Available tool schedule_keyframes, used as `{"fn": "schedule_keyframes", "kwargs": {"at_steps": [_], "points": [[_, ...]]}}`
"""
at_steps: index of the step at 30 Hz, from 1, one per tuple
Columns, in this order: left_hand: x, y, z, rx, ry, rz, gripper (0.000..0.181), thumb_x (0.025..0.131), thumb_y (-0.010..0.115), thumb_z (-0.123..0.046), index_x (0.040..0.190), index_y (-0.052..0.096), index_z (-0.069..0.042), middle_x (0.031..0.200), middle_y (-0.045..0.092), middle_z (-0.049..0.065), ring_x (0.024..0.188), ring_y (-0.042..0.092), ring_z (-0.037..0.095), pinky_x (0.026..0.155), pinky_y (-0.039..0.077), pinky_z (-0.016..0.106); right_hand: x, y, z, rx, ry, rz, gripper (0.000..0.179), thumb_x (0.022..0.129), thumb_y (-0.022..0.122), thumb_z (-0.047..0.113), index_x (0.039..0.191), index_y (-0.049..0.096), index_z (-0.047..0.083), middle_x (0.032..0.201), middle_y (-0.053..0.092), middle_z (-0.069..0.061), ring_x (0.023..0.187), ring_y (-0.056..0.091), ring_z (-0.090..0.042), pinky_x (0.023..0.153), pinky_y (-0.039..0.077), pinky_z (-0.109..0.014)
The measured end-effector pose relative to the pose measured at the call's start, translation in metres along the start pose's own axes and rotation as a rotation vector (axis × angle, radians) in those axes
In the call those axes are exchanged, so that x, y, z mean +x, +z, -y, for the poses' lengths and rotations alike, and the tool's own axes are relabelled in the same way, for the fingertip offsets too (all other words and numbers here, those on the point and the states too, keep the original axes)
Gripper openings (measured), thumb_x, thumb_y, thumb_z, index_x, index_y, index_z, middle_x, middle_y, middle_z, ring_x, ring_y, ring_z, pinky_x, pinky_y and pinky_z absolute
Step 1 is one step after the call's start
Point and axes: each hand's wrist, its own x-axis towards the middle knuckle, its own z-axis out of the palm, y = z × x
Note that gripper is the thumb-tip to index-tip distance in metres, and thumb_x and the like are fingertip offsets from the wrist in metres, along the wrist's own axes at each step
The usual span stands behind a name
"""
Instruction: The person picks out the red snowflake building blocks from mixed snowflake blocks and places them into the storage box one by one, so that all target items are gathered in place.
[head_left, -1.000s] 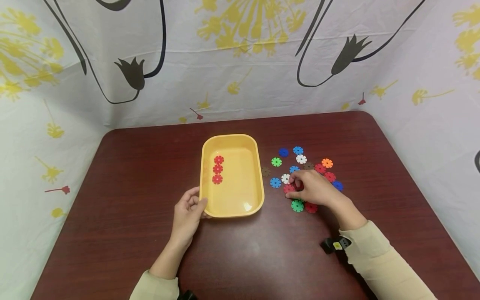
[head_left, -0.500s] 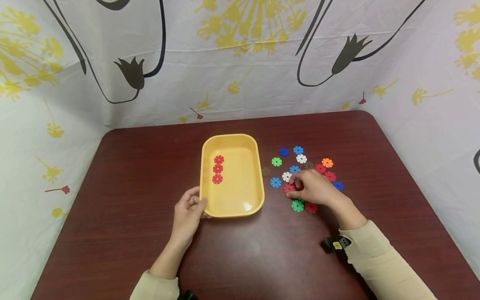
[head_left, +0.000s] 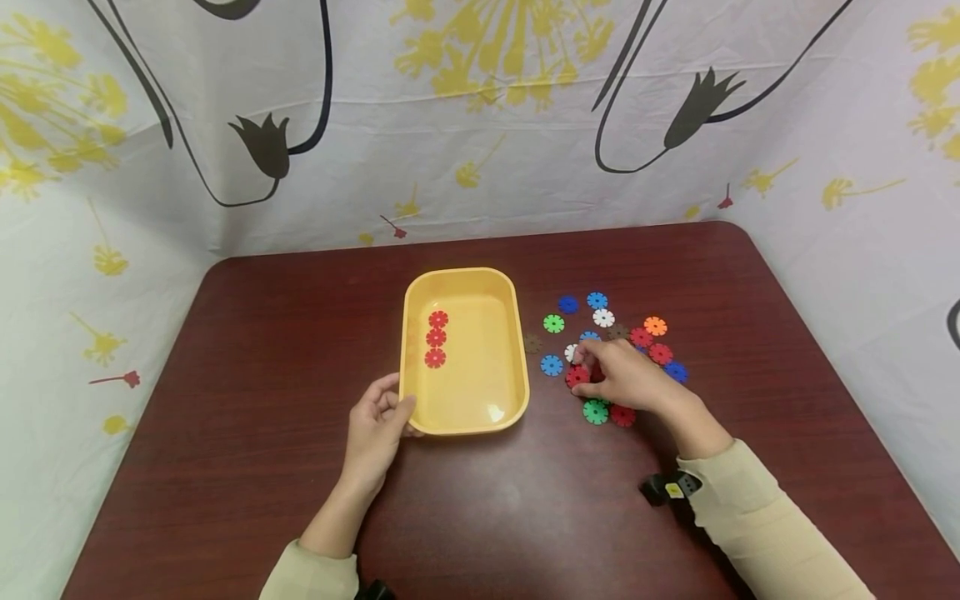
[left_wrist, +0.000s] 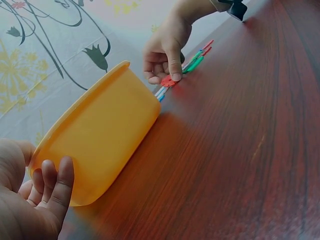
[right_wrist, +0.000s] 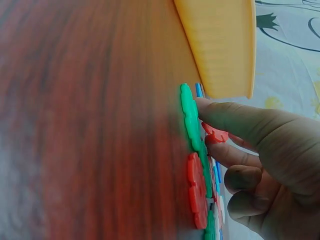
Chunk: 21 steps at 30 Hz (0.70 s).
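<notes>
My left hand (head_left: 380,429) grips the near left corner of a yellow plastic tray (head_left: 465,432), thumb over the rim and fingers against the outside wall. Three red notched discs (head_left: 436,337) lie in a column inside the tray. Right of it, my right hand (head_left: 626,375) pinches another red notched disc (head_left: 577,377) between thumb and fingers. That red disc (left_wrist: 168,81) is tilted up from the pile in the left wrist view. A white disc (head_left: 571,353) lies just beyond the fingertips. Close under the thumb is a green disc (right_wrist: 190,117) in the right wrist view.
Several blue, white, green, brown, red and orange discs (head_left: 655,326) are scattered around my right hand on the dark red wooden table (head_left: 480,517). A patterned white cloth (head_left: 480,192) hangs behind the table and along its sides.
The red disc under my right fingers now shows brighter and tipped, and the fingers have shifted very slightly. My left hand and the tray stay in place.
</notes>
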Motion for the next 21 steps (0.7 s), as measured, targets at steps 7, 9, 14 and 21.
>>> {"fn": "schedule_keyframes", "kwargs": {"at_steps": [7, 9, 14, 21], "points": [[-0.0003, -0.0002, -0.0003, 0.003, 0.0, 0.004, 0.041, 0.097, 0.06, 0.002, 0.137, 0.051, 0.0, 0.085, 0.057, 0.019, 0.061, 0.063, 0.012, 0.057, 0.059, 0.025, -0.001, -0.0019, -0.0027, 0.016, -0.062, 0.035, 0.046, 0.079, 0.088, 0.024, 0.115, 0.067, 0.005, 0.089, 0.066, 0.003, 0.074, 0.055, -0.013, 0.061, 0.053, -0.026], [-0.0004, -0.0001, -0.0004, 0.001, 0.0, 0.004, 0.041, 0.097, 0.06, 0.002, 0.137, 0.051, 0.0, 0.086, 0.057, 0.019, 0.061, 0.063, 0.012, 0.057, 0.059, 0.025, -0.0005, -0.002, -0.0034, 0.014, -0.084, 0.045, 0.043, 0.08, 0.088, 0.023, 0.114, 0.07, 0.005, 0.087, 0.066, 0.005, 0.073, 0.054, -0.012, 0.06, 0.052, -0.026], [-0.0005, 0.0001, -0.0007, -0.001, -0.002, 0.004, 0.041, 0.097, 0.06, 0.002, 0.137, 0.051, 0.0, 0.086, 0.057, 0.019, 0.062, 0.063, 0.013, 0.058, 0.059, 0.025, 0.0004, -0.0018, -0.0033, 0.007, -0.107, 0.046, 0.035, 0.082, 0.086, 0.021, 0.11, 0.072, 0.007, 0.077, 0.06, 0.009, 0.067, 0.05, -0.01, 0.056, 0.048, -0.024], [-0.0007, -0.0001, -0.001, 0.006, -0.013, 0.001, 0.041, 0.098, 0.06, 0.002, 0.138, 0.051, 0.0, 0.086, 0.057, 0.019, 0.062, 0.063, 0.013, 0.058, 0.059, 0.025, 0.002, -0.0002, -0.0007, 0.014, -0.12, -0.06, 0.032, 0.081, 0.087, 0.025, 0.103, 0.07, 0.008, 0.073, 0.058, 0.01, 0.06, 0.049, -0.009, 0.053, 0.048, -0.023]]}}
